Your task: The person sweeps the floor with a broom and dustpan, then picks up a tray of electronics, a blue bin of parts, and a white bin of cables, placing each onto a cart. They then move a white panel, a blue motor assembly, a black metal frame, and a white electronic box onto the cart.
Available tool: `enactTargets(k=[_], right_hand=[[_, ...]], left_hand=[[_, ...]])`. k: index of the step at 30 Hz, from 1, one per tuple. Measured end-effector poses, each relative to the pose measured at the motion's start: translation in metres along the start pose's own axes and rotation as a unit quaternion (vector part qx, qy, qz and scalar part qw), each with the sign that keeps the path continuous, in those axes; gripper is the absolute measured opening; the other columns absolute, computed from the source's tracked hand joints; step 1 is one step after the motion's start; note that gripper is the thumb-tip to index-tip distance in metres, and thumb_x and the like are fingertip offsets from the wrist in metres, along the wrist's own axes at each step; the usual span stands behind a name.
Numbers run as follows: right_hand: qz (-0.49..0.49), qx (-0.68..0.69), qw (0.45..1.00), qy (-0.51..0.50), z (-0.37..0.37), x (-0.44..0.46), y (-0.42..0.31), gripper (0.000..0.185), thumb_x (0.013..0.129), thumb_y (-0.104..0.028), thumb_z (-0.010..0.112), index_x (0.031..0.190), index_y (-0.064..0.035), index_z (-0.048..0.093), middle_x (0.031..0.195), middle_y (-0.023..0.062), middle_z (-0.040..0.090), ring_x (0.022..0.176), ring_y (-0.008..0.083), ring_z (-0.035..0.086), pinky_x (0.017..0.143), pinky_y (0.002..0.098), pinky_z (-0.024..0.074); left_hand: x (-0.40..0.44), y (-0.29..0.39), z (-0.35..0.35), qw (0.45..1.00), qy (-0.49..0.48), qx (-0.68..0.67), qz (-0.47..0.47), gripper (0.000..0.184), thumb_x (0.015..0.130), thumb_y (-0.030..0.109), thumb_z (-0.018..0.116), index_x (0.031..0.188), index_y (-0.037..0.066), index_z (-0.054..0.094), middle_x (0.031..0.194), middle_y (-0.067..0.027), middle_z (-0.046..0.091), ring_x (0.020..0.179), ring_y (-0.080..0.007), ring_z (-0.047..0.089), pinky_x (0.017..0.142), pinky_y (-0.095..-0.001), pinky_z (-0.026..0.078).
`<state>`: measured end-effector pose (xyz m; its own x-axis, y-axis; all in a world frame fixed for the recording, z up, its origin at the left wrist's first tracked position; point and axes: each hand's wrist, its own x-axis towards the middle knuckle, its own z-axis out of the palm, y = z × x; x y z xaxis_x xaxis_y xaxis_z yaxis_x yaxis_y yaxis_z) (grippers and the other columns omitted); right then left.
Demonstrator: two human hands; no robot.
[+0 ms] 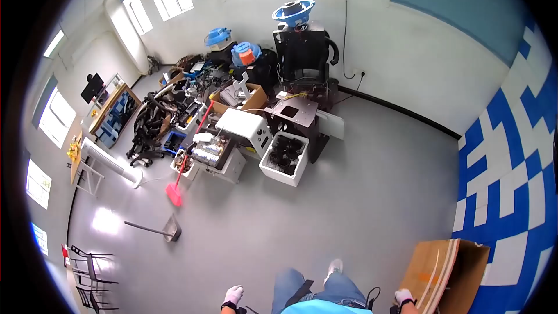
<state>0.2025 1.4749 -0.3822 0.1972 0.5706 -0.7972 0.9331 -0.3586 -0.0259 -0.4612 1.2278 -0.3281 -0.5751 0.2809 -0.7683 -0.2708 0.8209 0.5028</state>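
At the bottom of the head view, my left hand (pixel 234 295) hangs over the bare floor. It wears a white glove, its fingers look curled in, and nothing shows in it. My right hand (pixel 403 297), also in a white glove, is low at the left edge of a large open cardboard box (pixel 428 273). Its fingers look curled too; whether they touch the cardboard I cannot tell. Both wrists have dark bands. The box stands by the blue and white wall, its inside partly visible and its lower end cut off by the frame.
A dustpan (pixel 171 228) and a red broom (pixel 174 193) are ahead on the left. Farther off stand a white bin of black parts (pixel 285 160), a white machine housing (pixel 245 128), a black chair (pixel 303 52) and heaped cables (pixel 154 122). Black chairs (pixel 90 264) line the left side.
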Motion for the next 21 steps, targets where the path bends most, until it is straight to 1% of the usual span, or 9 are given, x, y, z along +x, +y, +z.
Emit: enactTargets(k=[1,6,9,10,11,12,13,15,21], right_hand=[[-0.077,-0.044,0.994,0.056,-0.023,0.014,-0.028,0.033,0.072,-0.024,0.044,0.088,-0.0024,0.061,0.097,0.0203,0.057,0.094,0.0353,0.053,0.084,0.0383,0.0418],[-0.137,0.145,0.971,0.13,-0.142,0.025,-0.251,0.038,0.075,-0.028,0.049,0.106,-0.0066,0.057,0.108,0.0183,0.054,0.105,0.0304,0.049,0.09,0.0357,0.0381],[-0.152,0.245,0.951,0.108,-0.15,0.054,-0.356,0.036,0.075,-0.027,0.05,0.106,-0.0113,0.057,0.098,0.0127,0.06,0.093,0.0259,0.056,0.083,0.0335,0.0426],[-0.154,0.297,0.936,0.112,-0.139,0.065,-0.381,0.036,0.074,-0.022,0.05,0.106,-0.0067,0.057,0.081,0.0092,0.062,0.069,0.0165,0.058,0.067,0.0282,0.0464],[-0.151,0.276,0.943,0.109,-0.132,0.057,-0.403,0.037,0.073,-0.023,0.05,0.106,-0.0072,0.057,0.082,0.0095,0.062,0.071,0.0173,0.058,0.069,0.0286,0.0462],[-0.149,0.25,0.951,0.106,-0.125,0.047,-0.425,0.037,0.073,-0.023,0.05,0.106,-0.0077,0.057,0.084,0.0098,0.063,0.074,0.018,0.059,0.071,0.0291,0.046],[-0.151,0.223,0.957,0.105,-0.124,0.039,-0.448,0.038,0.073,-0.024,0.05,0.106,-0.0081,0.057,0.085,0.0102,0.063,0.077,0.0188,0.059,0.073,0.0295,0.0458],[-0.111,0.189,0.975,0.029,-0.105,0.032,-0.475,0.04,0.071,-0.026,0.05,0.107,-0.0105,0.057,0.097,0.012,0.061,0.092,0.0222,0.057,0.083,0.031,0.0422],[0.048,0.293,0.955,0.009,-0.059,0.002,-0.48,0.04,0.072,-0.025,0.048,0.107,-0.0085,0.057,0.1,0.0127,0.06,0.095,0.0251,0.056,0.084,0.0332,0.0423]], left_hand=[[0.001,0.001,-0.008,1.0,-0.002,-0.006,-0.017,0.029,0.079,0.017,0.049,0.102,0.001,0.058,0.078,-0.0042,0.059,0.064,-0.0108,0.054,0.056,-0.0238,0.044],[0.018,0.035,-0.04,0.992,-0.02,-0.021,-0.124,0.027,0.081,0.018,0.05,0.101,0.002,0.057,0.08,-0.0054,0.06,0.065,-0.0132,0.056,0.057,-0.0277,0.046],[0.077,0.059,-0.081,0.981,-0.064,-0.019,-0.182,0.012,0.078,0.015,0.053,0.084,0.006,0.057,0.073,-0.0056,0.058,0.058,-0.0162,0.055,0.052,-0.0282,0.046],[0.111,0.078,-0.094,0.954,-0.107,0.27,-0.067,0.015,0.079,0.017,0.052,0.087,0.005,0.058,0.074,-0.0047,0.059,0.059,-0.015,0.055,0.052,-0.0288,0.046],[0.13,0.104,-0.103,0.833,-0.146,0.531,0.05,0.019,0.08,0.018,0.05,0.091,0.004,0.059,0.075,-0.0038,0.059,0.06,-0.0137,0.055,0.052,-0.0294,0.046],[0.145,0.127,-0.11,0.992,-0.012,0.108,-0.063,0.017,0.079,0.017,0.05,0.085,0.004,0.059,0.07,-0.0031,0.058,0.057,-0.0124,0.053,0.049,-0.0275,0.044],[0.147,0.174,-0.115,0.999,-0.043,-0.03,-0.011,0.017,0.078,0.016,0.049,0.082,0.003,0.059,0.067,-0.0025,0.056,0.056,-0.0112,0.051,0.047,-0.0249,0.041],[0.188,0.256,-0.122,0.998,-0.002,0.056,0.032,0.023,0.078,0.016,0.048,0.092,0.001,0.06,0.069,-0.0026,0.056,0.058,-0.0102,0.051,0.051,-0.023,0.041],[0.3,0.479,-0.112,0.946,-0.088,0.267,0.16,0.035,0.08,0.02,0.052,0.108,0.0,0.055,0.093,-0.0092,0.061,0.083,-0.0156,0.056,0.076,-0.0257,0.043]])
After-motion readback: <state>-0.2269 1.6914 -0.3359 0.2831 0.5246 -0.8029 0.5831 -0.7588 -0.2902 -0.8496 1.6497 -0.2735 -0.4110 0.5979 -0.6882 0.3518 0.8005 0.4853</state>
